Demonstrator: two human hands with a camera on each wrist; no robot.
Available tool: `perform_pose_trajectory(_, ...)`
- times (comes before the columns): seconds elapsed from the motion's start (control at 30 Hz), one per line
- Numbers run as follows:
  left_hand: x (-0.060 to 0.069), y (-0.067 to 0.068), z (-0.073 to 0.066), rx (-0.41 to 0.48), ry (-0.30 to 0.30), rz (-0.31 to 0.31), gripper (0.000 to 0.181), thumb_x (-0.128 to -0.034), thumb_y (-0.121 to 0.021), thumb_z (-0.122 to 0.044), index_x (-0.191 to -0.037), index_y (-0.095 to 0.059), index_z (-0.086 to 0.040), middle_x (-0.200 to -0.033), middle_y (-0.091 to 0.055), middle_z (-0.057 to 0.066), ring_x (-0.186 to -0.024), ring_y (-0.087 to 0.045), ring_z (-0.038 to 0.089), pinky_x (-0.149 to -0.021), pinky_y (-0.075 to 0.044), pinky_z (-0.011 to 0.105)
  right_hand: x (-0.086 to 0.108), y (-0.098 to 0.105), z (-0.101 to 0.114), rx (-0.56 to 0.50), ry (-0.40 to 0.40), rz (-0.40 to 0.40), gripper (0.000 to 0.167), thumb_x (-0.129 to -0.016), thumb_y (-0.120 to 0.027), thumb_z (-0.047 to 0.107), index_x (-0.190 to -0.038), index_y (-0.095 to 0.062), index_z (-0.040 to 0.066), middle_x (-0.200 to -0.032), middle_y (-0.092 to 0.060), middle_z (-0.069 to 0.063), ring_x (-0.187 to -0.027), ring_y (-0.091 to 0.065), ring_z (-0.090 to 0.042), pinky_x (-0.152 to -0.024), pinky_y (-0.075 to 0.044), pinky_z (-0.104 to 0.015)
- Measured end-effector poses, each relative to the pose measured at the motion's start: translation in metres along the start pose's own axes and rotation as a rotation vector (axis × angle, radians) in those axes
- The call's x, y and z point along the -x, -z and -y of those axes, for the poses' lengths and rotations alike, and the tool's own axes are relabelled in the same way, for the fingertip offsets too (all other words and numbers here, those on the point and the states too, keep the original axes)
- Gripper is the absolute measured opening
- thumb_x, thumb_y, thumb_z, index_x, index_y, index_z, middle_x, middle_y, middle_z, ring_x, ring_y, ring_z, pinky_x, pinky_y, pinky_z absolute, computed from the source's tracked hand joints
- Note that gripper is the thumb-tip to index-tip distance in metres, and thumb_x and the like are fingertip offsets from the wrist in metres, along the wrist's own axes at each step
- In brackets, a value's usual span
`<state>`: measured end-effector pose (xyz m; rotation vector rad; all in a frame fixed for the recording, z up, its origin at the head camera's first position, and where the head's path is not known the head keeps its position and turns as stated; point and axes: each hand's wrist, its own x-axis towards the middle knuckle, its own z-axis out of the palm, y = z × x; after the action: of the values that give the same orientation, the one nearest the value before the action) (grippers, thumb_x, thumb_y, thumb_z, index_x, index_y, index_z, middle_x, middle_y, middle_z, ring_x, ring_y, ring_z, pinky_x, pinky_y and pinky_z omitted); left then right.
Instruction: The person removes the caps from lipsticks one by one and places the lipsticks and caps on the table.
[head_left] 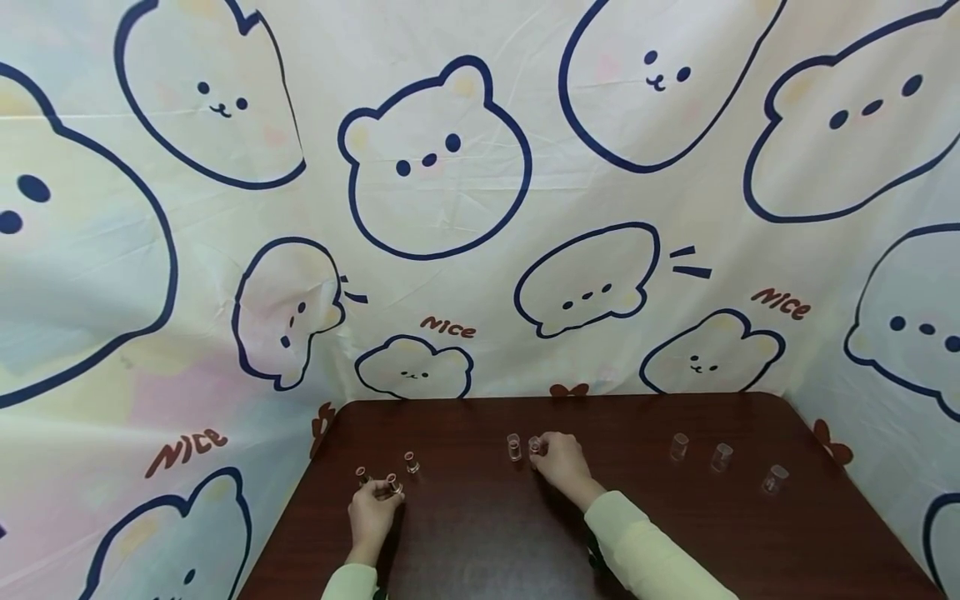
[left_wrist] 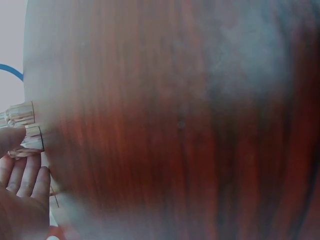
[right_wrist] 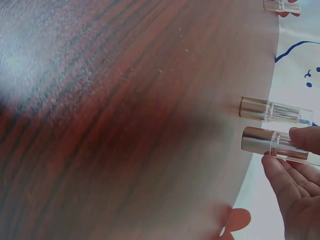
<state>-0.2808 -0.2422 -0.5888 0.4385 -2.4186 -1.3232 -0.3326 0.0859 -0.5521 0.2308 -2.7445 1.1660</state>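
My left hand (head_left: pixel 370 515) pinches a small lipstick tube (head_left: pixel 393 483) with a copper-coloured rim, at the left of the table. Two similar small tubes are close by: one tube (head_left: pixel 362 474) just behind the fingers, another tube (head_left: pixel 412 462) a little farther right. In the left wrist view, the thumb covers part of the clear pieces. Near the back middle, my right hand (head_left: pixel 564 467) holds an upright lipstick tube (right_wrist: pixel 258 140) with a gold base and a clear upper part between thumb and fingers. Beside it, apart from the hand, stands a matching lipstick tube (right_wrist: pixel 256 108).
Three clear cylinders stand spaced out at the right: one cylinder (head_left: pixel 678 447), a second cylinder (head_left: pixel 722 457) and a third cylinder (head_left: pixel 776 480) nearest the right edge. The dark wooden table (head_left: pixel 480 533) meets a patterned cloth (head_left: pixel 480 292) behind and at the sides.
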Motion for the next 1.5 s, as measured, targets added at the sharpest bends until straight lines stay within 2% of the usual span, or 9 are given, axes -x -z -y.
perform_pose_trajectory(0.33,-0.001,0.001,0.002,-0.016,0.013,0.003,0.02,-0.0769,-0.078,-0.001,-0.094,-0.068,0.004,-0.088,-0.071,0.018,-0.085,-0.068,0.035,-0.067,-0.054,0.044,0.004,0.018,0.003,-0.047,0.057,-0.018,0.008,-0.083,-0.076,0.01,-0.084,-0.069,0.011,-0.079,-0.064,0.002,-0.069,-0.06,-0.012,-0.059,-0.051,-0.032)
perform_pose_trajectory(0.53,-0.001,0.002,0.0,-0.017,0.008,0.006,0.02,-0.0772,-0.077,-0.001,-0.095,-0.068,0.005,-0.088,-0.071,0.019,-0.085,-0.067,0.035,-0.067,-0.053,0.045,0.005,0.028,0.003,-0.098,0.045,-0.002,0.007,-0.084,-0.077,0.014,-0.087,-0.07,0.014,-0.081,-0.066,0.004,-0.076,-0.064,-0.014,-0.065,-0.054,-0.034)
perform_pose_trajectory(0.77,-0.001,0.003,-0.003,-0.018,-0.01,0.01,0.02,-0.0781,-0.076,0.0,-0.096,-0.067,0.006,-0.089,-0.07,0.02,-0.086,-0.067,0.036,-0.067,-0.054,0.045,0.007,0.038,0.004,-0.162,0.048,-0.001,0.009,-0.083,-0.078,0.016,-0.089,-0.071,0.014,-0.082,-0.067,0.005,-0.076,-0.065,-0.012,-0.064,-0.054,-0.031)
perform_pose_trajectory(1.13,-0.004,0.0,-0.002,-0.044,0.017,0.006,0.021,-0.0756,-0.076,0.002,-0.094,-0.066,0.006,-0.089,-0.069,0.02,-0.086,-0.067,0.036,-0.067,-0.054,0.044,0.01,0.057,0.009,-0.228,0.043,-0.015,0.007,-0.082,-0.079,0.018,-0.086,-0.073,0.019,-0.08,-0.068,0.008,-0.075,-0.066,-0.009,-0.064,-0.054,-0.029)
perform_pose_trajectory(1.33,-0.004,-0.001,-0.001,-0.061,0.011,0.007,0.023,-0.0754,-0.078,0.001,-0.095,-0.066,0.005,-0.089,-0.069,0.019,-0.086,-0.067,0.036,-0.068,-0.053,0.045,0.011,0.067,0.013,-0.268,0.056,-0.017,0.009,-0.081,-0.08,0.016,-0.088,-0.074,0.016,-0.081,-0.069,0.006,-0.077,-0.068,-0.01,-0.065,-0.055,-0.027)
perform_pose_trajectory(1.5,-0.004,-0.002,-0.002,-0.06,0.005,0.011,0.023,-0.0749,-0.078,0.002,-0.094,-0.065,0.005,-0.088,-0.069,0.02,-0.085,-0.066,0.037,-0.066,-0.053,0.044,0.013,0.077,0.016,-0.304,0.025,-0.009,0.012,-0.08,-0.08,0.015,-0.092,-0.076,0.015,-0.084,-0.071,0.005,-0.08,-0.068,-0.012,-0.068,-0.055,-0.028)
